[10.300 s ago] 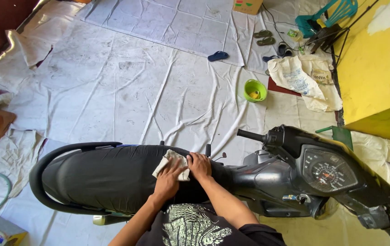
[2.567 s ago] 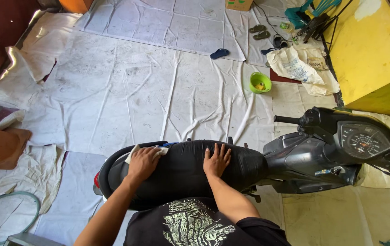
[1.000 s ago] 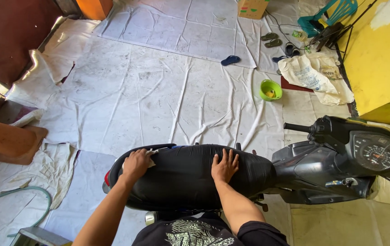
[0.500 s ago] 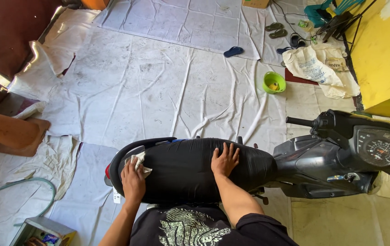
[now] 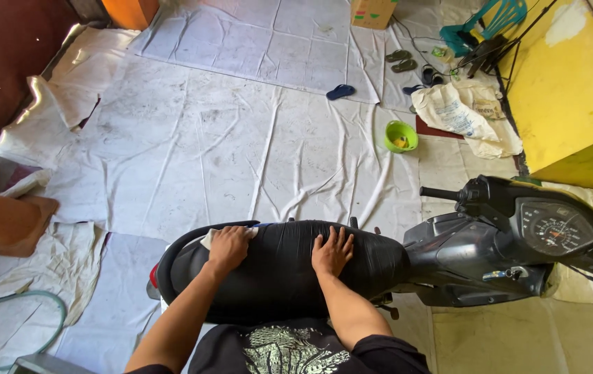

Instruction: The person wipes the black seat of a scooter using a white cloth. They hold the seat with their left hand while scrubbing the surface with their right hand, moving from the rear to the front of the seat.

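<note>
White sheeting [image 5: 227, 138] covers the floor, with a yellow wall [image 5: 567, 83] at far right. From the head view I see a black scooter [image 5: 476, 249] lying across the near side, its seat [image 5: 282, 266] just in front of me. My left hand [image 5: 227, 248] is curled over a pale cloth [image 5: 207, 238] at the seat's left end, pressing it down. My right hand [image 5: 332, 251] lies flat, fingers spread, on the seat's middle. A green bowl [image 5: 401, 135] sits farther off, near a sack [image 5: 466, 114] and a blue sandal [image 5: 341, 91].
</note>
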